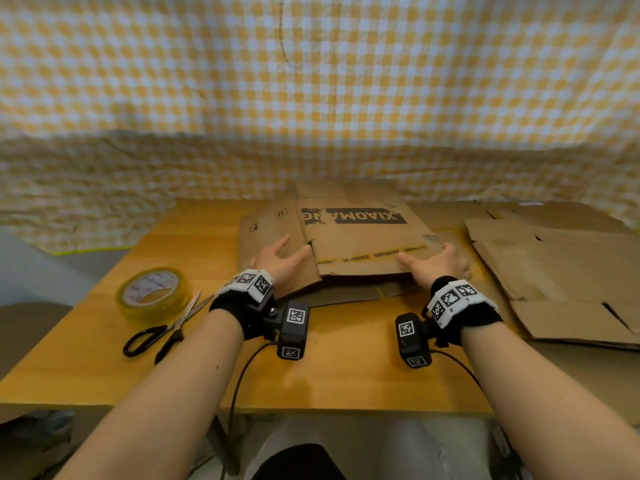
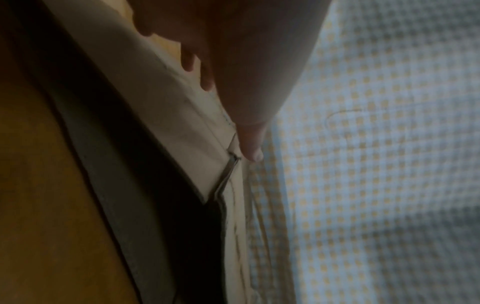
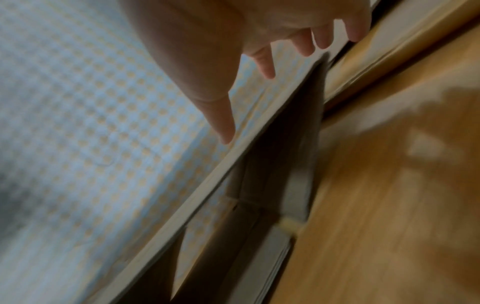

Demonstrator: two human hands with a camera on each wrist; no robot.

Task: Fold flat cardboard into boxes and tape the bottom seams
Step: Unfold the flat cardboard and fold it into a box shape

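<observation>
A flat brown cardboard box blank with black print lies in the middle of the wooden table. My left hand rests on its left panel with straight fingers, the thumb touching the slit between two flaps. My right hand is at the blank's right front corner, thumb stretched over the top, fingers spread along the edge. In the right wrist view the fingers are spread and the cardboard's near edge stands a little off the table, with shadow under it. Neither hand grips anything.
A roll of clear tape and black-handled scissors lie at the table's left front. Several flat cardboard blanks are stacked at the right. A yellow checked cloth hangs behind the table.
</observation>
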